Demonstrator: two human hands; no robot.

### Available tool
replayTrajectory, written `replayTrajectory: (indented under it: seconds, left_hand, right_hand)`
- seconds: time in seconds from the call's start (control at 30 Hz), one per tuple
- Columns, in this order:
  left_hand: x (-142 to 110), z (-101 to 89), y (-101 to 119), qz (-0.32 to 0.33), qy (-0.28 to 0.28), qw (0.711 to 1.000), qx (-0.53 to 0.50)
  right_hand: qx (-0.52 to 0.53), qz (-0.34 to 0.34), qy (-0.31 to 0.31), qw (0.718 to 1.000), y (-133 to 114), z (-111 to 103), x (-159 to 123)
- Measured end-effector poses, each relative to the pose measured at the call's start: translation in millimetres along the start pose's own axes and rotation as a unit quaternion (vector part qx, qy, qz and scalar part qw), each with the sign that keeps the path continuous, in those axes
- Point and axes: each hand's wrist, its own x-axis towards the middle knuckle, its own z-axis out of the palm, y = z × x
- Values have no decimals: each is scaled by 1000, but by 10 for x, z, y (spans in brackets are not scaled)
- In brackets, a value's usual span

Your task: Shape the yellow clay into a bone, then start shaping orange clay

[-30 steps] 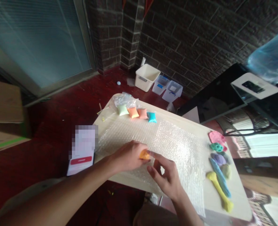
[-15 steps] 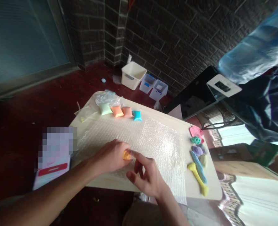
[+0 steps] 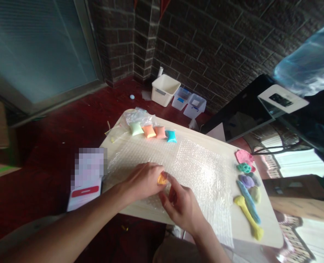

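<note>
My left hand (image 3: 149, 179) is closed around a small orange clay packet (image 3: 162, 179), only part of which shows past the fingers. At the packet's right edge, my right hand (image 3: 182, 204) has its index finger and thumb drawn together, pinching the wrapper. Both hands are above a sheet of bubble wrap (image 3: 195, 168) spread over the pale wooden table (image 3: 271, 233). Beyond them lies a row of soft packets: light green (image 3: 136, 128), orange (image 3: 149, 131), salmon (image 3: 160, 132) and blue (image 3: 171, 136).
Shaped clay pieces lie at the table's right end: a yellow bone-like piece (image 3: 249, 218), a blue stick (image 3: 249, 201), a purple lump (image 3: 246, 181) and a pink piece (image 3: 244, 157). Clear plastic bags (image 3: 139, 117) rest at the far left corner. A white basket (image 3: 164, 91) stands on the floor.
The whole view has shifted, so the table appears farther right. My right thumb and index finger have come closer together at the packet, which stays in my left hand.
</note>
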Motion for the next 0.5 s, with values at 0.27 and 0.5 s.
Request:
replayTrajectory:
  seconds: [0.27,0.5]
  left_hand:
    - [11,11,18,26,25,998,-43]
    - [-46,-85,-15,109,10,990,-92]
  right_hand:
    - [71,7,67,995,-30,40,3]
    - [121,35,75,989,-127,-94,0]
